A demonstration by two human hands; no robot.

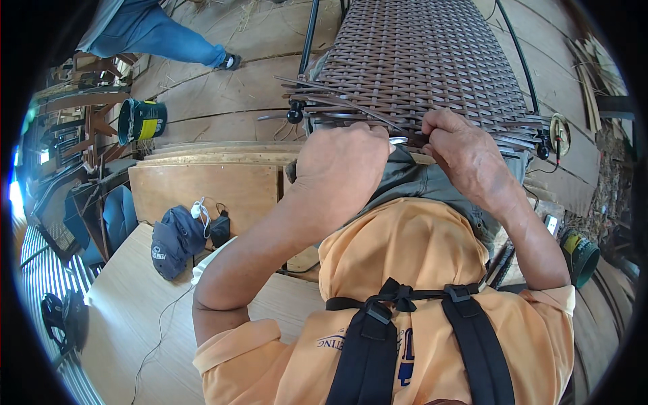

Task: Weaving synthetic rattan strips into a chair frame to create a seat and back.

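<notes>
The woven panel (418,61), brown and of flat interlaced strands, occupied the one o'clock sector of the view, its near edge just beyond the seated person's lap. Loose strand ends (331,99) projected from this edge, several toward nine o'clock. Dark metal bars ran along both sides; a black rounded fitting (295,113) stood near the left corner and a second black fitting (543,150) near the right.

The left hand (347,158) lay just above the centre at the panel's near edge, back upward, its fingers curled around a metal tool (399,140); only the silvery tip emerged, toward three o'clock, so its kind could not be determined. The right hand (466,156), between two and three o'clock, met the same edge with thumb and fingers bent together; whether a strand was pinched between them could not be told. A narrow gap separated the two hands.

At ten o'clock stood a dark green bucket (140,120) with a yellow label, and beyond it, toward half past ten, a co-worker's leg (158,37) in blue trousers. A dark blue cap (177,239) lay between eight and nine o'clock on a pale wooden surface (223,297), beside a black adapter (220,229). A second green bucket (579,256) stood near three o'clock.
</notes>
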